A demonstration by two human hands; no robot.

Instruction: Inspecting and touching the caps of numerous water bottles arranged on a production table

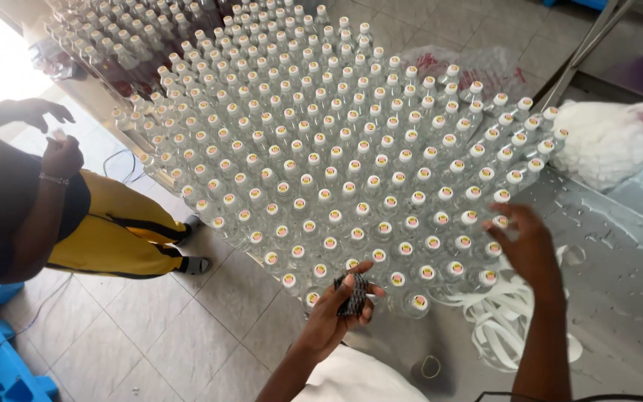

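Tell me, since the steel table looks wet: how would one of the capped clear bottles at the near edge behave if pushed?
A bottle would probably slide easily on the wet table. Being tall and narrow, it may tip and knock its packed neighbours. It looks rigid, not floppy.

Clear, glossy bottles point(336, 156), probably plastic, are capped in white plastic and are massed on a metal table point(619, 298) whose brushed, dull-shining top is spotted with water drops. A dark, finely patterned stack of bands point(353, 294), matt in look, is gripped by the left hand point(336, 309). Smooth white plastic strips point(496, 316) are heaped near the right hand point(526, 246). Thin, crinkled plastic bags point(608, 138) are seen at the far right. The floor point(165, 342) is laid with pale, matt tiles, and a blue plastic crate point(1, 368) is seen at the near left.
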